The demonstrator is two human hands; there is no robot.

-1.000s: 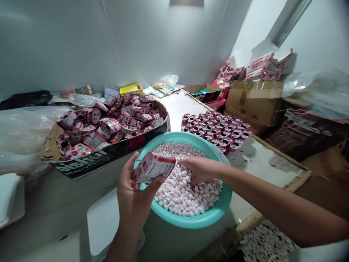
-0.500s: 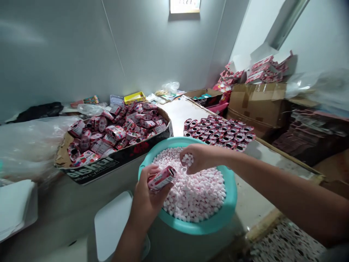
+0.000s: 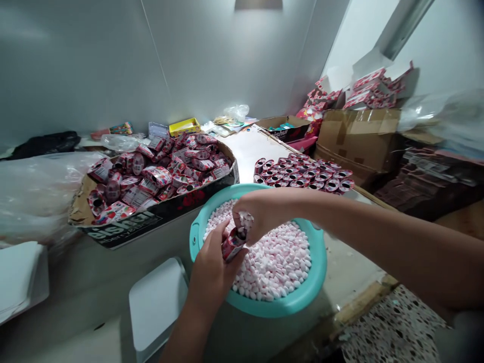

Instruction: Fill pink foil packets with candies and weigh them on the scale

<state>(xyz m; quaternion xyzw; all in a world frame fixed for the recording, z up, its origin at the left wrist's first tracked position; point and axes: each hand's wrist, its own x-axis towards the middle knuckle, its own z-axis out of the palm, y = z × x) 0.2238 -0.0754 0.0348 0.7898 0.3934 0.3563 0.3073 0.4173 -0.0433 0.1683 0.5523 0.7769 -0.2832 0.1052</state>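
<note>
Container (image 3: 232,247) lies in left hand (image 3: 212,263), below right hand (image 3: 262,213) holding pieces (image 3: 245,221).

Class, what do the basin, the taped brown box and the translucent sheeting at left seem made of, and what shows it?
Basin, probably smooth, satiny plastic: even teal color, rounded rim. Taped brown box, likely matte cardboard: flat panels, plain brown surface. Sheeting, apparently thin, glossy plastic: wrinkles, highlights, translucency.

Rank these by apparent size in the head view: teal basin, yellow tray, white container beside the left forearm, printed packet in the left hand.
1. Teal basin
2. White container
3. Unsure: yellow tray and printed packet; the left hand partly hides the packet.
</note>
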